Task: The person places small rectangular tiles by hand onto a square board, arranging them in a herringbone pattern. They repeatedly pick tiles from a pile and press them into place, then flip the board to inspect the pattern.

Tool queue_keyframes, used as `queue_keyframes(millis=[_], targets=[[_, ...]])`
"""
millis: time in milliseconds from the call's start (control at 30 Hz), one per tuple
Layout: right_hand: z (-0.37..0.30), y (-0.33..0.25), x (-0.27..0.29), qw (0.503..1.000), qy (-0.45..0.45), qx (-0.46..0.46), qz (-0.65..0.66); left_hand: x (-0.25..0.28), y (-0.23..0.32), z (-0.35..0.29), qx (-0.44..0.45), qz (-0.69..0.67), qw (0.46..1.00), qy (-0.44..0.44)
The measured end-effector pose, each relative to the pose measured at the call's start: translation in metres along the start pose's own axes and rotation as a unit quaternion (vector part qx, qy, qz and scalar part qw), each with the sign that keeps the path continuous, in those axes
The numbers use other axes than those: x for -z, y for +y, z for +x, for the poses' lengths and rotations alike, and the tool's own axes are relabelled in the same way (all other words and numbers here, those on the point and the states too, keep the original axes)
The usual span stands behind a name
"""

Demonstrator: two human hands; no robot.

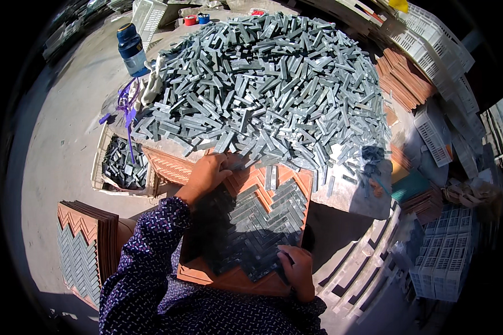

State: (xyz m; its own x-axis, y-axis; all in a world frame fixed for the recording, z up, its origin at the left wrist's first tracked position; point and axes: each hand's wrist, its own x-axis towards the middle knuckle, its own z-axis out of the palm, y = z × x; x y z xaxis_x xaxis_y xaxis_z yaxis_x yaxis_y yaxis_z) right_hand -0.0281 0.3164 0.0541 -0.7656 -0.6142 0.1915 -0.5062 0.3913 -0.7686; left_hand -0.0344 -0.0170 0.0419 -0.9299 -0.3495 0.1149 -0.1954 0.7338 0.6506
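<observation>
An orange herringbone template (207, 272) lies in front of me, largely filled with dark grey stone strips (257, 226). Bare orange grooves show along its far side, where a pair of strips (271, 177) lies loose. My left hand (206, 174) is at the template's far left, fingers bent down by the edge of a big heap of grey strips (262, 89). What its fingertips grip, if anything, is hidden. Over the laid strips at the near right rests my right hand (299, 272), its fingers curled in with the thumb close to them. I cannot make out anything between them.
Left of the template stand a crate of dark chips (102, 174) and a stack of filled templates (78, 259). A blue bottle (131, 51), white gloves (151, 84) and purple straps (127, 106) lie beyond. At right are a pallet (355, 268), plastic crates (444, 259) and orange templates (402, 81).
</observation>
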Motion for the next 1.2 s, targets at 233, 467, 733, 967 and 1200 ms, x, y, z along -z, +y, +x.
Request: queue_keyframes(millis=[233,467,733,967,1200], targets=[[0.000,0.009,-0.005,1.000,0.003,0.011,-0.008,0.037,-0.022,-0.029,0.018,0.027,0.999,-0.024],[0.002,0.001,-0.002,1.000,-0.007,-0.001,-0.011,0.030,-0.021,-0.045,0.031,0.001,0.999,0.026],[0.003,-0.006,-0.003,0.999,-0.030,-0.013,-0.023,0.000,-0.022,-0.042,0.006,-0.012,0.992,0.129],[0.004,-0.003,-0.005,0.999,-0.052,-0.015,-0.005,0.009,-0.024,-0.026,-0.064,0.005,0.992,0.106],[0.003,-0.007,-0.002,0.998,-0.055,-0.028,-0.014,0.010,-0.025,0.032,-0.018,0.053,0.992,0.110]])
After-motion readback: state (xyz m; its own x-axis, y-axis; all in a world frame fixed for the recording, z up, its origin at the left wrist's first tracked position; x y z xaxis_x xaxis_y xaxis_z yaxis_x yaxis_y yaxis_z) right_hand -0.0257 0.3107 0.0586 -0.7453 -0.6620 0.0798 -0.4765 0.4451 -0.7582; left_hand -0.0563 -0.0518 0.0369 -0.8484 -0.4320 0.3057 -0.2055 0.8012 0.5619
